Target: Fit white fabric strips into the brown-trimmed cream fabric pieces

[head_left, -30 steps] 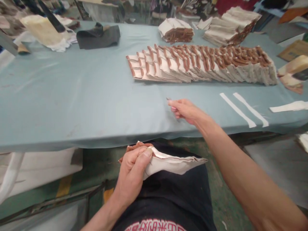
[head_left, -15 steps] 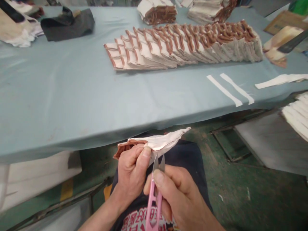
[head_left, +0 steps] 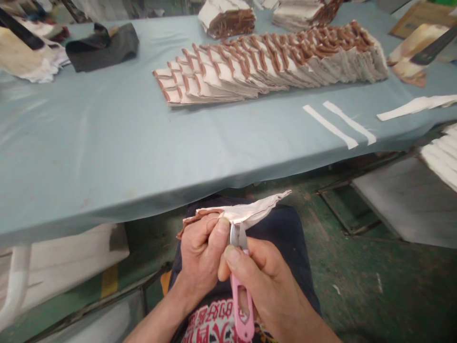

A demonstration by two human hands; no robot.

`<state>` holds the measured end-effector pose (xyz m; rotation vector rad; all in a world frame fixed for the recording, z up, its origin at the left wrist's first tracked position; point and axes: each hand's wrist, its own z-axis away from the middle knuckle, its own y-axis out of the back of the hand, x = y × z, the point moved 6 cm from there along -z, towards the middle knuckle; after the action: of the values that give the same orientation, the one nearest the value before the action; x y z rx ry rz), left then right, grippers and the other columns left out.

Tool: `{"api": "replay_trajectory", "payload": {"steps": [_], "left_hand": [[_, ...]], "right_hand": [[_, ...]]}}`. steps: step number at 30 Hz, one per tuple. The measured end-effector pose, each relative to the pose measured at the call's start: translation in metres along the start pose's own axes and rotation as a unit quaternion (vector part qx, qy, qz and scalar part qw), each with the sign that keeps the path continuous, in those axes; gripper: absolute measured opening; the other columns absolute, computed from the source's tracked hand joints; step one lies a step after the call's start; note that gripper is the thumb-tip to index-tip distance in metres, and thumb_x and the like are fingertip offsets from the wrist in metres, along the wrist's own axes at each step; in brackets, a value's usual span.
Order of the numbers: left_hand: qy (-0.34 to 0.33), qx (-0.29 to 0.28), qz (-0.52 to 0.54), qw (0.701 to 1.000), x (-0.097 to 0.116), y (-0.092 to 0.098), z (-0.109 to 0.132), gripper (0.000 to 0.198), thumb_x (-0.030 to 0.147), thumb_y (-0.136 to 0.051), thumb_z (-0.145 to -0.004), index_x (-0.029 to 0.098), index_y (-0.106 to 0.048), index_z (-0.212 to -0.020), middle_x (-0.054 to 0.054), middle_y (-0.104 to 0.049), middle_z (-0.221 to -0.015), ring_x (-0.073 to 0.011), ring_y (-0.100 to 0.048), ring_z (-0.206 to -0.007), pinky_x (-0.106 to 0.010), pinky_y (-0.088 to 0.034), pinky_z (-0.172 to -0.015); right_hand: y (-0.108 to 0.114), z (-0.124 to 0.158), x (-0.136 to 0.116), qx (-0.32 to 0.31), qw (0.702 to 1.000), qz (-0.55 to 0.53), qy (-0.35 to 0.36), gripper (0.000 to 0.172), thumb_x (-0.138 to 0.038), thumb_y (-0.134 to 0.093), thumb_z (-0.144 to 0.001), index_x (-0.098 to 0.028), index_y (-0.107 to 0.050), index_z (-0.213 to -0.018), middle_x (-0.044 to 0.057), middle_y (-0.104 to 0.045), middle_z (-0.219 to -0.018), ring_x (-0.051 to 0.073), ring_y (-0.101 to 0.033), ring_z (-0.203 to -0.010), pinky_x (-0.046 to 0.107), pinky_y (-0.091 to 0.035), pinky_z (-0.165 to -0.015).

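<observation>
My left hand (head_left: 203,247) pinches a white cloth piece (head_left: 255,209) with reddish-brown edging, held over my lap just off the table's front edge. The cloth's pointed end stretches out to the right. Wrapped in my right hand (head_left: 264,278) are pink thread snips (head_left: 243,309), their two metal blades pointing away from me and slightly apart. The blade tips are at the lower edge of the cloth, close beside my left thumb. My fingers hide part of the brown edging.
On the blue-covered table (head_left: 117,143) lies a long overlapping row of white-and-brown cloth pieces (head_left: 271,62). Two white strips (head_left: 330,126) lie near the right front edge, a black cloth (head_left: 103,47) at the back left. Metal-framed stands (head_left: 403,200) flank my lap below.
The snips have moved up to the cloth edge and their handle has swung to the right. Both hands and the cloth sit slightly further right in view.
</observation>
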<state>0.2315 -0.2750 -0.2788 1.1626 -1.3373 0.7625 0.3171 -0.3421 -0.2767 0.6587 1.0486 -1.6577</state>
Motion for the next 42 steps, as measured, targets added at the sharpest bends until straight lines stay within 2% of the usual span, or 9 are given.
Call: {"api": "replay_trajectory", "payload": {"steps": [6, 15, 22, 31, 37, 42], "left_hand": [[0.017, 0.008, -0.005, 1.0, 0.0004, 0.0001, 0.0012, 0.044, 0.026, -0.053, -0.099, 0.02, -0.049, -0.056, 0.002, -0.049, -0.057, -0.0132, -0.045, -0.056, -0.029, -0.041, -0.061], [0.039, 0.006, 0.017, 0.999, -0.0044, 0.0004, 0.0043, 0.044, 0.03, -0.053, -0.1, 0.02, -0.05, -0.057, 0.001, -0.049, -0.06, -0.0135, -0.043, -0.057, -0.029, -0.038, -0.058], [0.009, -0.003, 0.014, 1.0, -0.0027, -0.0002, 0.0008, 0.042, 0.02, -0.05, -0.099, 0.02, -0.046, -0.057, 0.003, -0.047, -0.057, -0.0128, -0.044, -0.055, -0.028, -0.04, -0.061], [0.015, -0.002, 0.016, 1.0, -0.004, -0.0002, 0.0041, 0.043, 0.022, -0.052, -0.1, 0.02, -0.047, -0.057, 0.002, -0.048, -0.058, -0.0133, -0.043, -0.057, -0.029, -0.039, -0.06], [-0.009, -0.007, 0.027, 1.0, -0.0032, 0.0, 0.0044, 0.041, 0.017, -0.05, -0.101, 0.02, -0.049, -0.06, 0.003, -0.048, -0.06, -0.0122, -0.044, -0.058, -0.027, -0.04, -0.062], [-0.036, -0.003, 0.031, 0.999, -0.0002, -0.0007, 0.0035, 0.04, 0.016, -0.05, -0.1, 0.019, -0.047, -0.061, 0.004, -0.047, -0.059, -0.0114, -0.043, -0.056, -0.026, -0.038, -0.059]], "right_hand": [[-0.0003, 0.003, -0.0004, -0.005, 1.0, 0.015, 0.003, 0.029, -0.039, -0.057, -0.091, -0.02, -0.059, -0.069, -0.01, -0.036, -0.046, 0.006, -0.031, -0.04, 0.022, -0.026, -0.043], [-0.0017, 0.0029, 0.0007, -0.014, 1.0, 0.023, -0.012, 0.034, -0.046, -0.057, -0.092, -0.02, -0.057, -0.07, -0.01, -0.037, -0.046, 0.006, -0.032, -0.04, 0.022, -0.025, -0.043], [-0.0012, 0.001, 0.006, -0.012, 1.0, 0.017, -0.014, 0.036, -0.048, -0.058, -0.091, -0.02, -0.056, -0.069, -0.01, -0.037, -0.044, 0.006, -0.03, -0.038, 0.021, -0.024, -0.041], [-0.0015, 0.0043, 0.0038, 0.0, 0.999, 0.036, 0.018, 0.031, -0.039, -0.055, -0.093, -0.02, -0.055, -0.068, -0.01, -0.037, -0.046, 0.006, -0.031, -0.041, 0.022, -0.026, -0.044], [-0.0007, 0.0034, 0.0021, 0.005, 0.999, 0.033, 0.031, 0.032, -0.038, -0.054, -0.093, -0.02, -0.056, -0.067, -0.009, -0.038, -0.045, 0.007, -0.034, -0.04, 0.022, -0.028, -0.044], [-0.0014, 0.0039, 0.0028, 0.011, 0.998, 0.034, 0.044, 0.031, -0.037, -0.054, -0.093, -0.02, -0.056, -0.067, -0.01, -0.036, -0.046, 0.006, -0.031, -0.039, 0.021, -0.026, -0.042]]}}
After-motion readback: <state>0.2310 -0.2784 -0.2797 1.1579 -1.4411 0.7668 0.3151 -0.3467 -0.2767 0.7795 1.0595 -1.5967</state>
